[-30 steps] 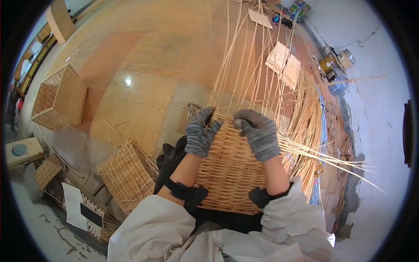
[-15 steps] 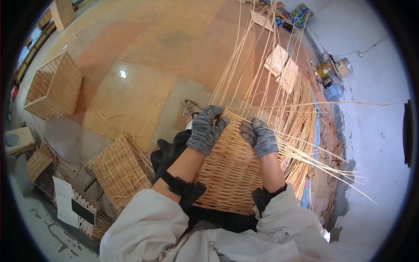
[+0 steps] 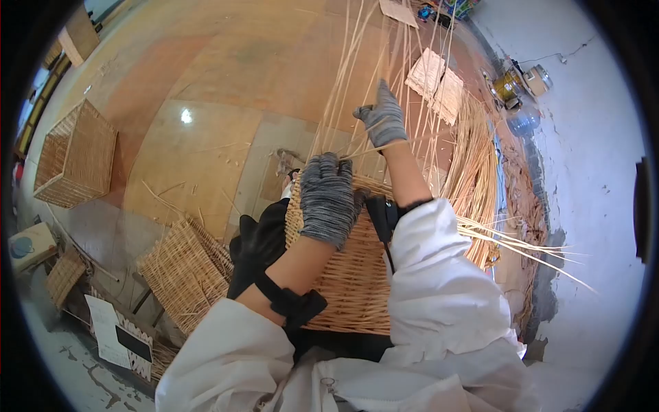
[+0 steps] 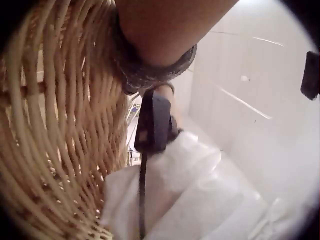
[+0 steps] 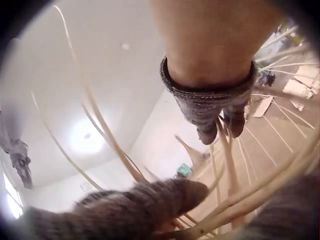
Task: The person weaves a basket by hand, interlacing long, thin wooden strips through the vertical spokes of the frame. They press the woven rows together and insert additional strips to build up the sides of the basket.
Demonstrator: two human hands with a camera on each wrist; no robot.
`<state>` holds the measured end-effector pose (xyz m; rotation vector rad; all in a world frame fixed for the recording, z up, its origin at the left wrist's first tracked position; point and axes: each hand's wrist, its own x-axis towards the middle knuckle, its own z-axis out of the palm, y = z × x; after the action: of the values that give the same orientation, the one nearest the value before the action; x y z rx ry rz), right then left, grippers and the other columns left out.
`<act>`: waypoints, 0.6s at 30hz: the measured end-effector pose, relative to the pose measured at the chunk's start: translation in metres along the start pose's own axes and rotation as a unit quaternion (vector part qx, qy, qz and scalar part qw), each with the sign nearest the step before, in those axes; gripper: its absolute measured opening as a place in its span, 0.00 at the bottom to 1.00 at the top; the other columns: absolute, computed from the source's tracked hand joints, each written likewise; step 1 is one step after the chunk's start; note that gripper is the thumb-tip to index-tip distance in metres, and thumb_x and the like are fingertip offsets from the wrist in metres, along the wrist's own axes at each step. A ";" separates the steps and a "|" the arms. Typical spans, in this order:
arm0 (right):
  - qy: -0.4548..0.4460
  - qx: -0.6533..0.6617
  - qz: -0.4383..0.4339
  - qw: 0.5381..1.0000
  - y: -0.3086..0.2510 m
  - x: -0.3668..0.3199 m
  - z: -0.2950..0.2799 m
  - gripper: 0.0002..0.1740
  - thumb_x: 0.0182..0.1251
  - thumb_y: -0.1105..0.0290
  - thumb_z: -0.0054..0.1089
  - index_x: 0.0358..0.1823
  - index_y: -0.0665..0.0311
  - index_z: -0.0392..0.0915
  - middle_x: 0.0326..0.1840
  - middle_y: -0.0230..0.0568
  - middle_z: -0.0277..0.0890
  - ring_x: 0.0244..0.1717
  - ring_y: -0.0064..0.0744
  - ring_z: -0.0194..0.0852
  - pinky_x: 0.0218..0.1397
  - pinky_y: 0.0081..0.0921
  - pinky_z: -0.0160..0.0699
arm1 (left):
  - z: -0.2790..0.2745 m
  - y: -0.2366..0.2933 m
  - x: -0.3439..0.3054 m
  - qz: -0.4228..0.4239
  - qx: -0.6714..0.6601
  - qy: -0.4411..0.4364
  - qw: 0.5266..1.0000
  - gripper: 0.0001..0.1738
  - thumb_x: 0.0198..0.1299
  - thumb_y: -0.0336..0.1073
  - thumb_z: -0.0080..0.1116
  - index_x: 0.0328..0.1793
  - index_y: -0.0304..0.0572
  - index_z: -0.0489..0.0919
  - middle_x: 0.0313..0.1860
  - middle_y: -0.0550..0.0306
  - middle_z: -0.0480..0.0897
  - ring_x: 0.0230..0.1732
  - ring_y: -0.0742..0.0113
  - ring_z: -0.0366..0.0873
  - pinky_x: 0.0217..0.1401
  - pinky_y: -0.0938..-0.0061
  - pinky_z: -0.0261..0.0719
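Observation:
A woven cane piece point(image 3: 353, 292) stands in front of the body, its side close up in the left wrist view point(image 4: 65, 130). The left hand point(image 3: 328, 200), in a grey knitted glove, grips its top edge near the left corner; its fingertips are partly hidden. Beyond that edge the gloved right hand point(image 3: 382, 122) is raised among long upright canes point(image 3: 350, 62). In the right wrist view a cane point(image 5: 229, 160) runs up between the right hand's point(image 5: 212, 110) fingertips, while the left hand point(image 5: 145, 207) lies near the canes' bases.
A cane bundle point(image 3: 473, 172) lies at the right, by the wall point(image 3: 583, 137). At the left are an open woven basket point(image 3: 75, 154), more woven pieces point(image 3: 182, 268) and a phone point(image 3: 134, 342) on paper. A plastic bottle point(image 3: 524, 120) stands at the right.
The right hand has left the top edge of the woven piece and reached forward among the upright canes. The left hand has turned, its back now facing up over the edge.

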<state>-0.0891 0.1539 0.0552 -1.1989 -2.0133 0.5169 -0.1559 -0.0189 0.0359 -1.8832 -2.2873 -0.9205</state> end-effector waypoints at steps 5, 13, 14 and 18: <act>0.079 0.407 0.269 0.869 0.037 -0.094 -0.073 0.18 0.62 0.73 0.53 0.51 0.74 0.67 0.34 0.46 0.76 0.29 0.30 0.74 0.32 0.26 0.76 | 0.009 0.008 -0.008 -0.048 -0.101 0.018 0.994 0.25 0.52 0.48 0.59 0.53 0.42 0.75 0.50 0.46 0.70 0.55 0.51 0.64 0.60 0.55 0.58; -0.113 -0.078 0.090 0.986 0.035 -0.032 -0.056 0.26 0.59 0.79 0.51 0.61 0.65 0.64 0.43 0.46 0.76 0.34 0.30 0.74 0.39 0.21 0.74 | 0.011 0.066 0.012 0.004 0.061 -0.203 0.977 0.37 0.51 0.65 0.50 0.63 0.53 0.70 0.53 0.50 0.71 0.62 0.56 0.61 0.70 0.50 0.37; -0.093 -0.078 0.112 0.986 0.030 -0.029 -0.053 0.26 0.59 0.80 0.51 0.62 0.64 0.63 0.43 0.46 0.76 0.34 0.30 0.74 0.38 0.20 0.74 | 0.007 0.064 0.013 0.005 0.057 -0.217 0.974 0.37 0.51 0.65 0.51 0.63 0.53 0.70 0.53 0.50 0.71 0.61 0.55 0.61 0.70 0.50 0.38; 0.069 0.305 0.220 0.924 0.056 -0.109 -0.122 0.24 0.59 0.78 0.51 0.60 0.61 0.66 0.28 0.41 0.73 0.30 0.29 0.73 0.29 0.23 0.77 | 0.030 0.077 0.008 0.007 -0.001 -0.053 0.999 0.33 0.51 0.61 0.54 0.59 0.53 0.73 0.52 0.50 0.72 0.59 0.56 0.63 0.68 0.49 0.44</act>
<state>0.0684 0.0835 0.0572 -1.2285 -1.2980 1.1472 -0.0777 0.0089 0.0459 -1.9935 -2.3276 -0.8417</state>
